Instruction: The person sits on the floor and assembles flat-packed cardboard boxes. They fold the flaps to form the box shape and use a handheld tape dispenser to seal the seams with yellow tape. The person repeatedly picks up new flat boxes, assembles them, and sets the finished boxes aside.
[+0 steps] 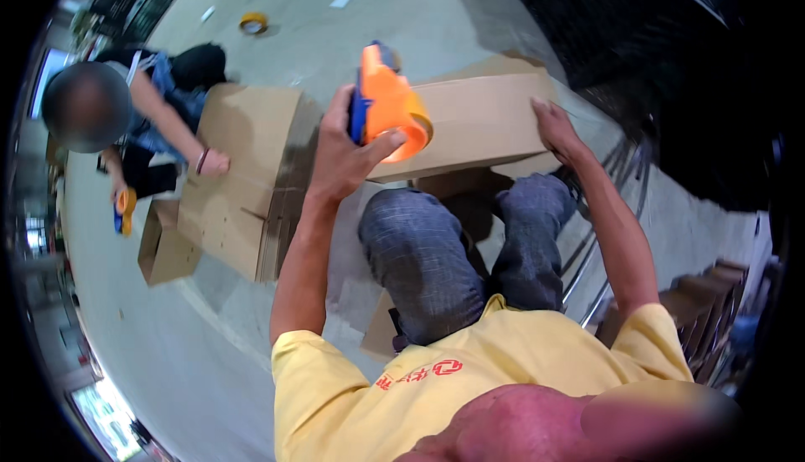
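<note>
My left hand (342, 158) is closed around an orange and blue tape gun (387, 97), raised over the left end of a long brown cardboard box (486, 118). A tape roll sits in the tape gun. The box lies in front of my knees, its broad side facing up. At its right end, my right hand (557, 131) grips the edge, with some of the fingers hidden from view. I cannot tell whether the tape gun touches the cardboard.
A co-worker at the left leans on stacked cardboard (239, 139) and holds another tape gun (124, 210). Beside the stack stands a small open box (166, 244). Tape rolls (253, 23) lie on the far floor. Black crates (587, 26) rise at the back right, with metal bars (597, 252) nearer.
</note>
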The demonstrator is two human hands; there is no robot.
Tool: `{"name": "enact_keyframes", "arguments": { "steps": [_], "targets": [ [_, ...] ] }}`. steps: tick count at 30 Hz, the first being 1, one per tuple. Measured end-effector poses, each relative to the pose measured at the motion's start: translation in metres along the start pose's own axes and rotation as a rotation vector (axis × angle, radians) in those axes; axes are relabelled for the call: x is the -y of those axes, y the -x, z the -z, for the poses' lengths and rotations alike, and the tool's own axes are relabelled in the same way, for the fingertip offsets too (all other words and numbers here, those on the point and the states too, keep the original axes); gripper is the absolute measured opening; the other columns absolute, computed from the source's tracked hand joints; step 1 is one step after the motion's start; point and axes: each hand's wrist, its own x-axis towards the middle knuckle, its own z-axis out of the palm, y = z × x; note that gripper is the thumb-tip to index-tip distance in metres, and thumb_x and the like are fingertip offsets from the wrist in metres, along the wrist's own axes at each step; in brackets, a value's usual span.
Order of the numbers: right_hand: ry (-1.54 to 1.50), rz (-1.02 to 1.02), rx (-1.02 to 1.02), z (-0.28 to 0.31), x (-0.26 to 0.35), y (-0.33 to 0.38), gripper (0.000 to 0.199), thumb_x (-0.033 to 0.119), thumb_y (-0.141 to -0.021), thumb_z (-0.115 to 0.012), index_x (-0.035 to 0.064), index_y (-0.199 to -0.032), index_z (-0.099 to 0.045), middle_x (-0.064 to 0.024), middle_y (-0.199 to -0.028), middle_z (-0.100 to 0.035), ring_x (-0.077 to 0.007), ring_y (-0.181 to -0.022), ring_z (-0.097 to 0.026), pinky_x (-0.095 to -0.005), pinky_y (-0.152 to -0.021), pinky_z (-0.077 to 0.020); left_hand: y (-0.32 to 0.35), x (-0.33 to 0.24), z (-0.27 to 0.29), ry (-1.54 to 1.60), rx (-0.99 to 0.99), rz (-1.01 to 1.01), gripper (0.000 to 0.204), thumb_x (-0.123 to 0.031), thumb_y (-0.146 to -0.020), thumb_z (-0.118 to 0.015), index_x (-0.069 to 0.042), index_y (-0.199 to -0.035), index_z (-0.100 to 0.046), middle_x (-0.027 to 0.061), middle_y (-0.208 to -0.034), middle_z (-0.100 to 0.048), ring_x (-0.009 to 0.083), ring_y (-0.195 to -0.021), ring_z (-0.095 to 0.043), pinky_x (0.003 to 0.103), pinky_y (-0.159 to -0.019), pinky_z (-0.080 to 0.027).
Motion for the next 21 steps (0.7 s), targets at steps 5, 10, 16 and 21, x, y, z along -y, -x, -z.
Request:
{"name": "enact_keyframes", "arguments": {
  "steps": [5,10,16,21],
  "targets": [
    [0.109,-0.021,-0.016,-0.01,0.014,0.01,0.053,0.042,-0.109,-0.055,-0.0034,-0.135,-0.062,-0.0113,-0.118,-0.071,-0.0167,-0.106,-0.063,-0.034,-0.096,-0.0498,-0.058,0.018,-0.09,-0.383,0.207,-0.339,0.067,-0.038,-0.076,-0.094,0.0,-0.12,-0.06,0.0221,-0.1,-0.07,0.0366,-0.088,-0.072,0.044,-0.079,-0.058],
    [0.074,-0.033,0.018,-0.011,0.021,0.013,0.055,0.044,-0.109,-0.054,-0.0002,-0.143,-0.059,-0.012,-0.127,-0.068,-0.0193,-0.115,-0.062,-0.0359,-0.103,-0.0476,-0.071,0.048,-0.117,-0.541,0.287,-0.54,0.065,-0.038,-0.077,-0.093,-0.001,-0.117,-0.058,0.0234,-0.098,-0.069,0.0426,-0.088,-0.071,0.047,-0.076,-0.058],
    [0.278,0.028,-0.161,-0.005,-0.019,-0.006,0.061,0.047,-0.108,-0.054,-0.0001,-0.146,-0.056,-0.0198,-0.135,-0.066,-0.0299,-0.124,-0.06,-0.0411,-0.108,-0.0452,-0.078,0.042,-0.13,-0.619,0.323,-0.461,0.062,-0.038,-0.079,-0.092,0.0,-0.115,-0.058,0.0235,-0.096,-0.068,0.0447,-0.087,-0.071,0.05,-0.074,-0.058],
    [0.439,0.406,-0.36,-0.007,0.039,0.023,0.064,0.054,-0.109,-0.046,-0.0046,-0.122,-0.068,-0.0247,-0.124,-0.068,-0.0362,-0.118,-0.06,-0.0442,-0.105,-0.0451,-0.08,0.035,-0.119,-0.678,0.315,-0.452,0.062,-0.037,-0.08,-0.091,0.001,-0.115,-0.057,0.0239,-0.095,-0.068,0.0446,-0.086,-0.071,0.051,-0.074,-0.058]
  ]
}}
